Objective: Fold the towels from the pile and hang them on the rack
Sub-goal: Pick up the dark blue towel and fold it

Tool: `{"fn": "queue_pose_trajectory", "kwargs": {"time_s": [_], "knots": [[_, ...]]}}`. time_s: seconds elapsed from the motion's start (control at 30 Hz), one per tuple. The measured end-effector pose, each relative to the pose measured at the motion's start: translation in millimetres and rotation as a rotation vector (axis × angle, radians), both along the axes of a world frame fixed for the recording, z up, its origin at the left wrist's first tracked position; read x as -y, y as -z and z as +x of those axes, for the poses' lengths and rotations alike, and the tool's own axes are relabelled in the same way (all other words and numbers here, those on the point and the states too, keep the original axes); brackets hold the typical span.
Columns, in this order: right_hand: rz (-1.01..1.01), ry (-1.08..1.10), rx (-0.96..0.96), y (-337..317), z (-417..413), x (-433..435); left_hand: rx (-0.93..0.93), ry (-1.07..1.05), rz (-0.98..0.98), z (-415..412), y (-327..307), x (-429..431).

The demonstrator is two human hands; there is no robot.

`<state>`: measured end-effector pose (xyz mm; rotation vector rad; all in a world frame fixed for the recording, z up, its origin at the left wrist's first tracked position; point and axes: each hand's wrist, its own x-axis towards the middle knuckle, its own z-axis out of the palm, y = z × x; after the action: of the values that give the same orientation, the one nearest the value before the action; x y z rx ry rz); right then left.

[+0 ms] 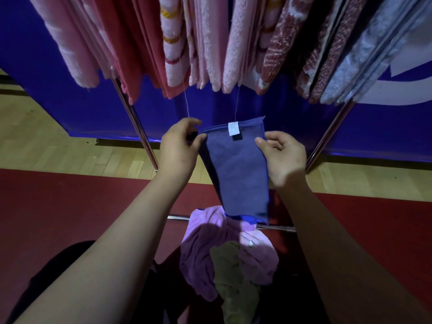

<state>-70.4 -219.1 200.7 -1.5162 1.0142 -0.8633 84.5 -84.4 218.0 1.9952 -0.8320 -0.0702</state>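
**Folded towel held below a crowded rack: where the fold may fail**

We see the blue towel (233, 174) hanging folded between both hands, in the air above the pile (224, 253) on the red floor. The left hand (177, 150) pinches its top left corner. The right hand (284, 157) pinches the right edge just under the top corner. Both sets of fingers are clamped on cloth.

We judge three risks:

- **Layers slipping:** only the upper edge is gripped, and an inner layer already peeks out at the bottom hem, so the layers may slide apart on lifting.
- **Snagging:** the bottom hem hangs at the low bar (275, 228) and the pile, and could catch on either.
- **Crowding:** the rack (135, 122) above is packed with hung towels (210, 43) and trailing threads, so pushing in could rumple the fold or drag a neighbour off.
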Motion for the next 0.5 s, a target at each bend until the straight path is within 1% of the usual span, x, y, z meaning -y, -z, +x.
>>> {"fn": "queue_pose_trajectory", "kwargs": {"time_s": [0.07,0.13,0.17,0.3,0.4,0.5], "knots": [[-0.063,-0.013,-0.073,2.9,0.0,-1.5,0.111,0.025,0.045,-0.4,1.6,0.4],[-0.132,-0.029,-0.131,1.9,0.0,-0.4,0.235,0.058,0.039,0.4,1.0,1.6],[-0.167,-0.047,-0.16,0.9,0.4,0.2,0.263,0.063,0.035,1.3,0.2,2.0],[-0.192,-0.132,-0.202,5.6,-0.1,-1.4,0.219,0.067,0.091,1.7,4.9,1.0],[-0.245,-0.153,-0.227,9.0,0.3,-0.8,0.253,0.097,0.095,-0.7,4.9,2.8],[-0.223,-0.185,-0.238,11.7,0.5,0.6,0.215,0.051,0.118,0.9,5.2,3.7]]}}
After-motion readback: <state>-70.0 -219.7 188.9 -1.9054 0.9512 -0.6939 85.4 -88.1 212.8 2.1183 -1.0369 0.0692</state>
